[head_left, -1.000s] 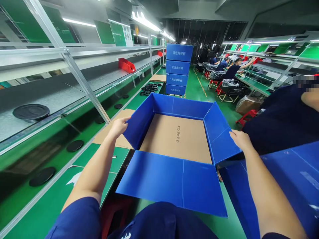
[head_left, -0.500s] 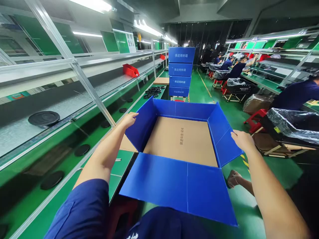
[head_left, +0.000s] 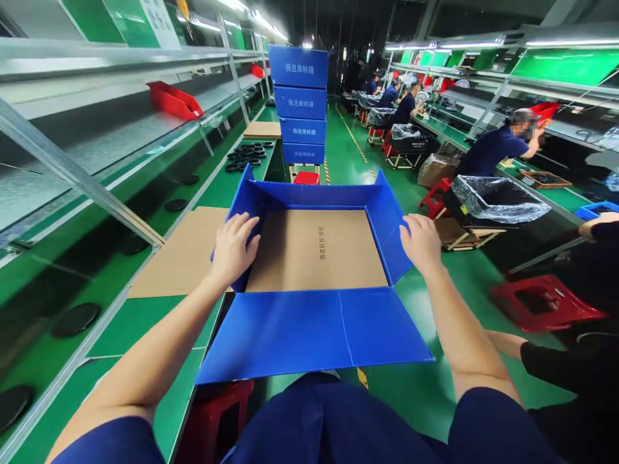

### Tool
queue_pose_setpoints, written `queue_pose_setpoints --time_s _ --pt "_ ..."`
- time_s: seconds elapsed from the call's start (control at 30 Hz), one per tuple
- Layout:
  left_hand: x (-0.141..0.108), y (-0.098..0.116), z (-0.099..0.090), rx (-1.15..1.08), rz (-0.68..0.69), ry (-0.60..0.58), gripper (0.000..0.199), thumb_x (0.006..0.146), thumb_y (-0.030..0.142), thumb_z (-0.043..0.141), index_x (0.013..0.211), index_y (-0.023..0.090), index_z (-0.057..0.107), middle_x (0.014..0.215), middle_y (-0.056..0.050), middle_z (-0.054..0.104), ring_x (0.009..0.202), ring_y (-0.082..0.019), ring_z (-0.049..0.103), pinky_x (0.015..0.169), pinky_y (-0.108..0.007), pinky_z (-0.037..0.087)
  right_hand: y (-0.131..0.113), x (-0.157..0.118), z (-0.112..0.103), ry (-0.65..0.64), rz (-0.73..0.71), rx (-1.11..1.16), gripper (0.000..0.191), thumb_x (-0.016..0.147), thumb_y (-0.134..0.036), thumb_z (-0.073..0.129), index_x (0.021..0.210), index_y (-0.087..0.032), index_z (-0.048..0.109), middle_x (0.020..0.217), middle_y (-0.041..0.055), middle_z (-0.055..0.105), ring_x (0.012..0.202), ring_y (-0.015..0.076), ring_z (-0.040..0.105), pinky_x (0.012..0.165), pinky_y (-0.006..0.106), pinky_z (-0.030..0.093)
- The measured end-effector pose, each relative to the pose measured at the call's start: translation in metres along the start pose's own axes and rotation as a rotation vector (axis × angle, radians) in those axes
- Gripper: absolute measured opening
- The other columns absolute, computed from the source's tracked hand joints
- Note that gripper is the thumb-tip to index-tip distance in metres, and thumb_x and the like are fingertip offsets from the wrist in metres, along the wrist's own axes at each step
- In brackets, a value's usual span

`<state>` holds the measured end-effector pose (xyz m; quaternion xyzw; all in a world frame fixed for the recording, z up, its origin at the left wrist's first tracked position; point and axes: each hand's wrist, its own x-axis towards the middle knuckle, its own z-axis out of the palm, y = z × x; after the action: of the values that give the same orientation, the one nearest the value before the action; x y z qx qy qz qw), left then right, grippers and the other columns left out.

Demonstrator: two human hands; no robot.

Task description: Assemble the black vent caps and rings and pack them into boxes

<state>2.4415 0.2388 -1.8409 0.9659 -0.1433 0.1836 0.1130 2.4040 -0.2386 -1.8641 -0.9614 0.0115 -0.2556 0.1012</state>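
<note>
In front of me is an open blue corrugated plastic box (head_left: 309,328), its front flap folded out toward my body. Inside lies a brown cardboard sheet (head_left: 319,258) with printed black characters. My left hand (head_left: 235,248) is at the box's left side flap, fingers stretched and thumb apart, covering part of that flap. On the other side, my right hand (head_left: 422,241) is at the upper edge of the right side flap, its thumb and forefinger apart; its other fingers are partly hidden.
Stacked blue boxes (head_left: 300,103) stand ahead. Along the left runs a green workbench (head_left: 193,316) with a cardboard piece (head_left: 181,251) and black rings (head_left: 246,154). A red stool (head_left: 546,303) and a plastic-lined black bin (head_left: 498,200) are on the right, where co-workers (head_left: 498,142) sit.
Both hands have loosened from pinching the side flaps, and the left has moved inward over its flap. The view has turned right. The front flap appears flatter.
</note>
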Motion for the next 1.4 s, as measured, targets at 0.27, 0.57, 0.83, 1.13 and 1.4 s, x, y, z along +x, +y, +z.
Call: queue_pose_setpoints --time_s 0.27,0.57,0.83,1.13,1.4 --pt "-0.085 0.039 0.107 -0.196 -0.063 -0.744 0.073 0.098 0.058 0.048 0.158 0.016 0.042 0.162 -0.021 0.042 0.153 -0.039 0.034 0.119 -0.068 0.031 -0.101 0.022 0.091 -0.662 0.437 0.938 0.038 0.099 -0.023 0.059 0.136 -0.017 0.062 0.151 0.0135 0.056 0.139 0.0233 0.053 0.121 0.038 0.040" --pt "-0.145 0.028 0.153 -0.087 0.137 -0.512 0.084 0.089 0.081 0.050 0.159 0.035 0.039 0.159 -0.014 0.048 0.148 -0.042 0.042 0.116 -0.079 0.024 -0.174 0.222 0.179 -0.562 0.781 1.194 0.067 0.109 -0.056 0.015 0.148 -0.006 0.039 0.114 0.0219 0.070 0.084 0.0192 0.077 0.076 0.033 0.065" --pt "-0.153 0.019 0.167 -0.012 0.234 -0.349 0.085 0.092 0.075 0.051 0.163 0.036 0.026 0.160 -0.012 0.047 0.143 -0.039 0.048 0.118 -0.072 0.030 -0.173 0.288 0.215 -0.544 0.839 1.102 0.069 0.110 -0.055 0.013 0.105 -0.008 0.064 0.057 0.0032 0.061 0.055 0.0142 0.068 0.062 0.024 0.062" --pt "-0.154 0.019 0.168 0.052 0.290 -0.232 0.085 0.092 0.075 0.053 0.163 0.037 0.028 0.157 -0.010 0.052 0.140 -0.036 0.051 0.122 -0.062 0.027 -0.167 0.312 0.219 -0.550 0.765 0.763 0.071 0.108 -0.050 0.020 0.084 -0.009 0.072 0.049 0.0074 0.060 0.058 0.0220 0.070 0.065 0.031 0.061" --pt "-0.158 0.014 0.175 0.089 0.292 -0.239 0.087 0.091 0.073 0.055 0.164 0.038 0.024 0.155 -0.009 0.054 0.138 -0.038 0.053 0.119 -0.062 0.030 -0.161 0.327 0.226 -0.457 0.632 0.621 0.061 0.108 -0.042 0.027 0.094 -0.009 0.077 0.061 0.0111 0.068 0.081 0.0249 0.074 0.084 0.032 0.058"
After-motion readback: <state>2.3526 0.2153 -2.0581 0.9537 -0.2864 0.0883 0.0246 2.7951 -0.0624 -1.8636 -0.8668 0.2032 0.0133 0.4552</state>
